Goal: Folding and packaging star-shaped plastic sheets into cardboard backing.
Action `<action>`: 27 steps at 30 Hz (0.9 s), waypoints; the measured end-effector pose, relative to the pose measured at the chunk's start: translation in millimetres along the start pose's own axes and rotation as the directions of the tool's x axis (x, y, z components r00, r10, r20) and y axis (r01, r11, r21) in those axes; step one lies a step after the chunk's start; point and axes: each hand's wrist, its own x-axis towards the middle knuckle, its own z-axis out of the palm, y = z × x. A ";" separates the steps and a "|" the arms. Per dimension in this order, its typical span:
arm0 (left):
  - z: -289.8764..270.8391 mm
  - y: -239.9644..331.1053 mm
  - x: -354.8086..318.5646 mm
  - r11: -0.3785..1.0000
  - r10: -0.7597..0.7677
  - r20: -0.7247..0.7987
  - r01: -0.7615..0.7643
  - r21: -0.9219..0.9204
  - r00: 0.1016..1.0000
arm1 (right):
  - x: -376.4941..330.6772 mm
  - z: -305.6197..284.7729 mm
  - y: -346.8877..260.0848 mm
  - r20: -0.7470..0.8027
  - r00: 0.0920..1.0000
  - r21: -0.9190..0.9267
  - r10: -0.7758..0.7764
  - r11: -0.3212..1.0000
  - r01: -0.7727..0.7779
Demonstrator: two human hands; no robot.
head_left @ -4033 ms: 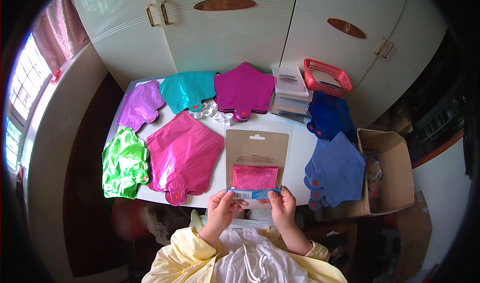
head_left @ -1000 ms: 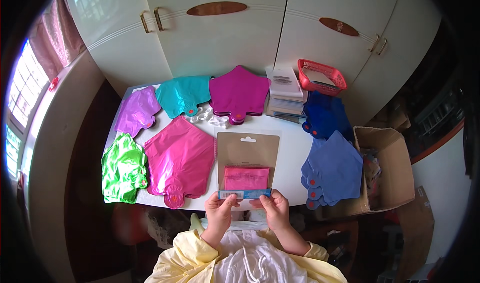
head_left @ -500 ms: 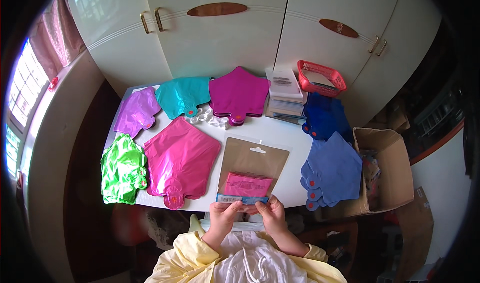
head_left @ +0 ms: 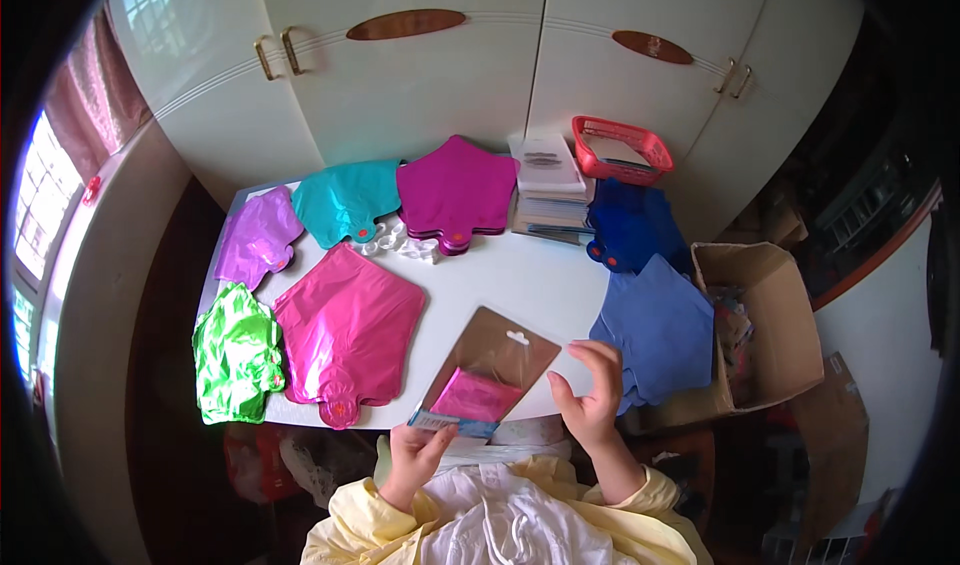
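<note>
A clear hanging pouch (head_left: 490, 340) tilts to the right over the front of the table, with a folded pink foil piece (head_left: 476, 395) inside and a blue strip along its lower end. My left hand (head_left: 415, 457) pinches its lower left corner between thumb and fingers. To the right of the pouch, my right hand (head_left: 595, 390) is raised and empty, thumb and fingers apart. It is nearest to a pile of slate-blue flat sheets (head_left: 660, 335). Left of the pouch lies a stack of pink foil sheets (head_left: 350, 320) with a rounded tab.
Green (head_left: 237, 355), lilac (head_left: 258, 233), teal (head_left: 345, 200) and magenta (head_left: 457, 190) foil sheets line the white table (head_left: 480, 275). White plastic bits (head_left: 405, 247), stacked packets (head_left: 550, 190), dark blue sheets (head_left: 635, 227) and a red basket (head_left: 650, 150) lie beyond. An open carton (head_left: 780, 315) stands right.
My right hand has let go of the pouch and moved right, opening. The pouch, now in my left hand alone, has tipped to the right. The whole view has shifted slightly.
</note>
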 end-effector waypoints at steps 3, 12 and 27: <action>-2.9 4.8 -6.6 0.995 0.058 0.133 -0.069 0.078 0.989 | 22.9 -5.4 -8.8 0.051 0.996 -0.194 -0.079 0.977 0.087; -4.8 9.8 -8.5 0.969 0.131 0.206 -0.169 0.178 0.970 | 29.3 2.3 -5.3 0.036 0.989 -0.275 -0.142 0.950 0.147; -4.9 8.4 -12.0 0.999 0.001 0.125 0.003 -0.032 0.992 | 19.0 -9.3 6.9 0.345 0.869 0.374 0.356 0.797 -0.475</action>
